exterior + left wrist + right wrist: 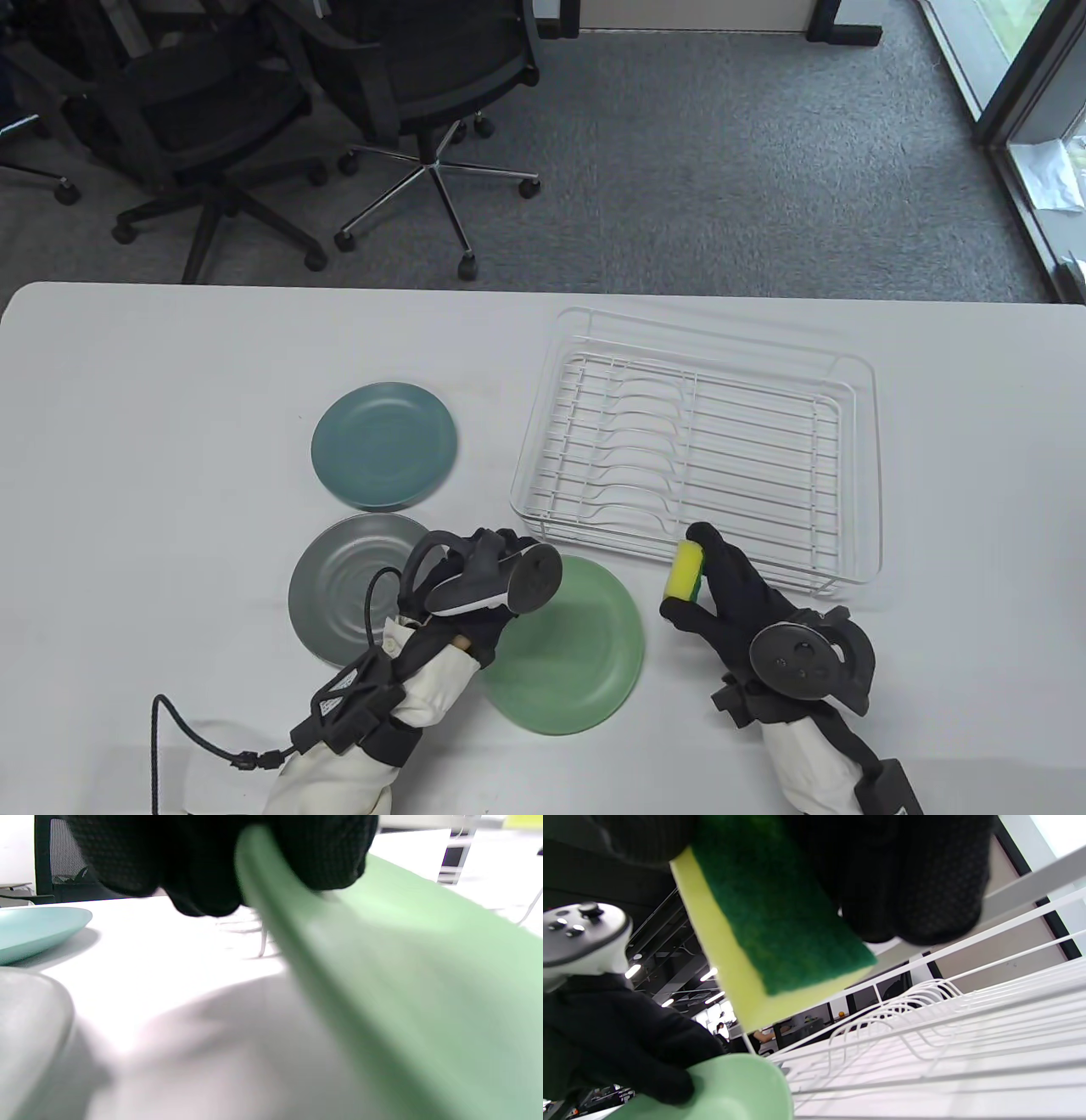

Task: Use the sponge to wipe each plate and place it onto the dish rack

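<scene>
A light green plate [577, 654] lies near the table's front edge, and my left hand [490, 550] grips its left rim. In the left wrist view my fingers [212, 866] curl over that rim, and the green plate [403, 963] tilts up with shadow beneath it. My right hand [721, 587] holds a yellow and green sponge [684, 576] just right of the plate, in front of the white wire dish rack [696, 441]. The right wrist view shows the sponge [772, 921] pinched by my fingers [916, 878] above the rack [925, 1027]. A teal plate [383, 446] and a grey plate [348, 590] lie flat to the left.
The rack holds no plates. A black cable [165, 730] trails from my left wrist over the table's front left. Office chairs [424, 110] stand on the carpet beyond the table's far edge. White tabletop [153, 424] stretches to the left of the plates.
</scene>
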### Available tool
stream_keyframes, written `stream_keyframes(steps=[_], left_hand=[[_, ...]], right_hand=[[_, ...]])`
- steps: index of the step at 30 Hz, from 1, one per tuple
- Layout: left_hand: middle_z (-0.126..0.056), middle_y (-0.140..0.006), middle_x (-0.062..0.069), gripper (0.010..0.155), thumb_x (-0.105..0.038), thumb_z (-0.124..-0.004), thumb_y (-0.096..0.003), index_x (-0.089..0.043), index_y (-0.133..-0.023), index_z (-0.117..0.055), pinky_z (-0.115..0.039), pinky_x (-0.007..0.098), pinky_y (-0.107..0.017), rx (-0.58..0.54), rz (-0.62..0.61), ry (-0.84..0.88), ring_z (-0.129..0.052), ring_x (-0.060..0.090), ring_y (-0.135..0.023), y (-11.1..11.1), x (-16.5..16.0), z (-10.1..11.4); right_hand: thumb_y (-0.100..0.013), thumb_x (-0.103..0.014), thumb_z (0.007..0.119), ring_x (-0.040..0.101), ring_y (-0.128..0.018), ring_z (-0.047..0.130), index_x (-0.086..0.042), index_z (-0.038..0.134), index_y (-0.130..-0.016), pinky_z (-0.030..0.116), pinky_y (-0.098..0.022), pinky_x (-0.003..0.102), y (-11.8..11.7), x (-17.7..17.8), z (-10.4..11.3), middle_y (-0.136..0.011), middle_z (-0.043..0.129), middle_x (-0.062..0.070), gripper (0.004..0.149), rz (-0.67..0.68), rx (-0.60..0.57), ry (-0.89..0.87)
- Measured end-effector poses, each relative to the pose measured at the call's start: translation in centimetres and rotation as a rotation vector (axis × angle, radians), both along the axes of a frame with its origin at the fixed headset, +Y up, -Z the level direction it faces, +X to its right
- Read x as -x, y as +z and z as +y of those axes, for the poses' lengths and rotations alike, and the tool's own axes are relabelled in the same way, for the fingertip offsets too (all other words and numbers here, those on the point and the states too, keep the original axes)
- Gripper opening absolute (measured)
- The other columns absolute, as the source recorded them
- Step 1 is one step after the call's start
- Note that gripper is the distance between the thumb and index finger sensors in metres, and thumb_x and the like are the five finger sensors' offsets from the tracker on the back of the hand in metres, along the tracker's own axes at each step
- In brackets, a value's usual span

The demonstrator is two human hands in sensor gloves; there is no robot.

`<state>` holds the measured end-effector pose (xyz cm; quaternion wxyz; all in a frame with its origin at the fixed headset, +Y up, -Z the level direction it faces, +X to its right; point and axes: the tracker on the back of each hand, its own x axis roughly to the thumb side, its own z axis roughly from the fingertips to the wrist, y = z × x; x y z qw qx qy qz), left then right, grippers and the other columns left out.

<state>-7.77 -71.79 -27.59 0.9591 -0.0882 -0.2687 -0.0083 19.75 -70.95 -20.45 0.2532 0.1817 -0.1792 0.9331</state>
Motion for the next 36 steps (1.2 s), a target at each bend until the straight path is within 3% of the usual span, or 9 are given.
stream_keyframes(steps=[5, 9, 19, 26, 31, 36], left_hand=[[-0.093, -0.077, 0.005, 0.041, -0.030, -0.078, -0.0514, -0.020, -0.091, -0.081, -0.095, 0.031, -0.036, 0.043, -0.036, 0.164, -0.108, 0.022, -0.055, 0.5, 0.3, 2.0], [-0.096, -0.078, 0.008, 0.040, -0.028, -0.079, -0.0521, -0.019, -0.091, -0.082, -0.096, 0.025, -0.030, 0.068, -0.091, 0.238, -0.110, 0.022, -0.052, 1.1, 0.2, 3.4], [-0.099, -0.077, 0.012, 0.041, -0.028, -0.082, -0.0512, -0.010, -0.088, -0.082, -0.100, 0.021, -0.029, -0.072, -0.111, 0.485, -0.112, 0.022, -0.050, 2.3, 1.7, 6.7], [-0.100, -0.076, 0.015, 0.043, -0.027, -0.083, -0.0508, -0.005, -0.087, -0.082, -0.103, 0.017, -0.024, -0.128, 0.019, 0.785, -0.115, 0.021, -0.051, 1.7, 5.3, 8.0], [-0.096, -0.080, 0.023, 0.043, -0.024, -0.079, -0.0530, -0.001, -0.089, -0.076, -0.105, 0.021, -0.024, -0.086, 0.157, 1.004, -0.114, 0.028, -0.056, 1.0, 6.9, 7.0], [-0.090, -0.085, 0.027, 0.043, -0.023, -0.074, -0.0557, 0.001, -0.091, -0.067, -0.104, 0.025, -0.027, 0.000, 0.215, 1.162, -0.110, 0.033, -0.063, 0.2, 7.5, 5.7]], right_hand=[[-0.052, -0.055, 0.066, 0.041, -0.072, 0.090, 0.006, 0.050, -0.111, 0.087, -0.041, 0.040, -0.1, 0.2, 0.2, -0.095, 0.075, 0.031, 0.086, 0.002, 0.020, -0.055], [-0.052, -0.055, 0.066, 0.041, -0.072, 0.090, 0.005, 0.050, -0.111, 0.088, -0.042, 0.038, -0.2, 0.4, 1.5, -0.096, 0.075, 0.029, 0.086, 0.009, 0.013, -0.130], [-0.053, -0.054, 0.067, 0.042, -0.072, 0.090, 0.006, 0.052, -0.111, 0.088, -0.041, 0.038, -0.5, 2.2, 8.8, -0.095, 0.077, 0.029, 0.085, 0.012, -0.127, -0.188], [-0.052, -0.052, 0.070, 0.044, -0.070, 0.090, 0.008, 0.056, -0.110, 0.086, -0.043, 0.041, 0.2, 5.8, 13.3, -0.092, 0.082, 0.029, 0.085, 0.031, -0.074, -0.008], [-0.051, -0.050, 0.073, 0.045, -0.068, 0.091, 0.011, 0.058, -0.109, 0.086, -0.043, 0.041, 0.3, 9.4, 13.9, -0.090, 0.084, 0.031, 0.085, -0.044, -0.052, 0.175], [-0.051, -0.046, 0.073, 0.048, -0.071, 0.088, 0.013, 0.053, -0.110, 0.085, -0.045, 0.043, -0.6, 12.7, 12.0, -0.093, 0.079, 0.035, 0.086, -0.046, 0.007, 0.323]])
